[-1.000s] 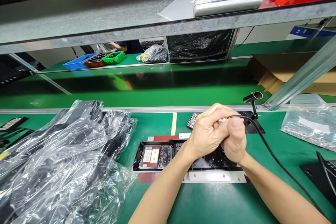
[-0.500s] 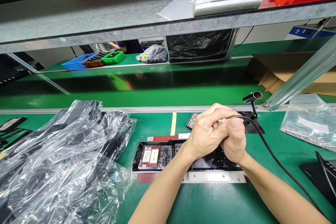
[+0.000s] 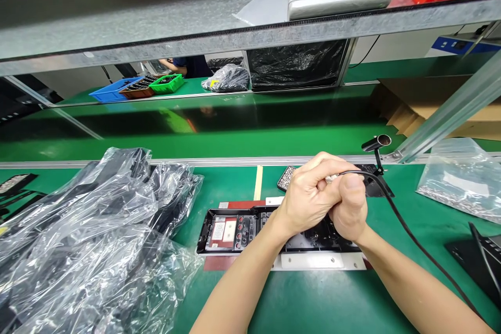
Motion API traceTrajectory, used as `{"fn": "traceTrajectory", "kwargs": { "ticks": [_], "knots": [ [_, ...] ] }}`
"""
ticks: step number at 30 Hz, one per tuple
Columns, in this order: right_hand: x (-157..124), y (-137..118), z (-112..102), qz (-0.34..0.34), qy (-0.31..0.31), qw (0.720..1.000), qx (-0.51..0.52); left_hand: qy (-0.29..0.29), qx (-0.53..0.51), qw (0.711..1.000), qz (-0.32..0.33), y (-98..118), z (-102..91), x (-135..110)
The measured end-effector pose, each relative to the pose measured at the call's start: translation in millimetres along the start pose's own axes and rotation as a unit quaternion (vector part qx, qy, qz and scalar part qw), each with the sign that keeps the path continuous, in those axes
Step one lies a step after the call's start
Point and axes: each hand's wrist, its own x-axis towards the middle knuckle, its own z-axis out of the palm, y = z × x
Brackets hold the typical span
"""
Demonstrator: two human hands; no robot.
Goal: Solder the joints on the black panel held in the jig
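Observation:
Both my hands are clasped together above a long black plastic housing (image 3: 235,229) that lies in a white and red fixture (image 3: 321,261) on the green bench. My right hand (image 3: 350,211) is closed around a corded tool, most of it hidden; its black cable (image 3: 415,242) runs off to the lower right. My left hand (image 3: 309,195) is wrapped over the right hand and the tool's top. The tool's tip and the housing's middle are hidden under my hands.
A heap of clear plastic bags with black parts (image 3: 90,240) fills the left. A small tray of screws (image 3: 287,178) and a black stand (image 3: 376,167) lie behind my hands. A bag of small parts (image 3: 457,182) sits right. A conveyor belt (image 3: 235,125) runs behind; another person (image 3: 188,66) works beyond.
My hands and the tool stay as they were. The view has shifted slightly, so everything sits a little higher in the picture.

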Motion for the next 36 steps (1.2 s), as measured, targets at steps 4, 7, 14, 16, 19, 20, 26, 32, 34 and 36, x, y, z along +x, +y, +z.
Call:
{"fn": "traceTrajectory", "kwargs": {
  "ticks": [4,7,14,16,19,20,26,32,34,36],
  "knots": [
    [0,-1,1,-0.002,-0.003,1.0,0.0,-0.002,0.0,1.0,-0.002,0,-0.3,0],
    [1,-3,1,-0.003,0.002,1.0,-0.001,-0.004,0.005,1.0,-0.006,0,-0.5,0],
    [0,-3,-1,-0.018,0.005,1.0,-0.015,-0.006,0.008,1.0,0.002,1,-1.4,0],
    [-1,-3,-3,-0.018,0.008,0.999,-0.028,-0.004,0.01,1.0,0.011,0,-1.1,0],
    [0,-6,-6,-0.003,0.012,0.998,-0.064,0.005,0.027,0.999,0.025,-1,0.1,1],
    [0,-8,-7,0.001,0.01,0.997,-0.078,0.008,0.034,0.999,0.031,-2,0.4,1],
    [7,-15,-11,-0.021,-0.026,0.992,-0.118,0.018,0.052,0.997,0.053,-1,-0.8,5],
    [11,-24,-13,0.004,-0.074,0.992,-0.1,0.005,0.053,0.996,0.068,1,-2.8,6],
    [12,-27,-13,0.018,-0.092,0.992,-0.088,0.003,0.06,0.995,0.079,2,-2.7,6],
    [12,-31,-13,0.031,-0.108,0.991,-0.071,0.007,0.069,0.994,0.086,4,-2.7,6]
  ]
}}
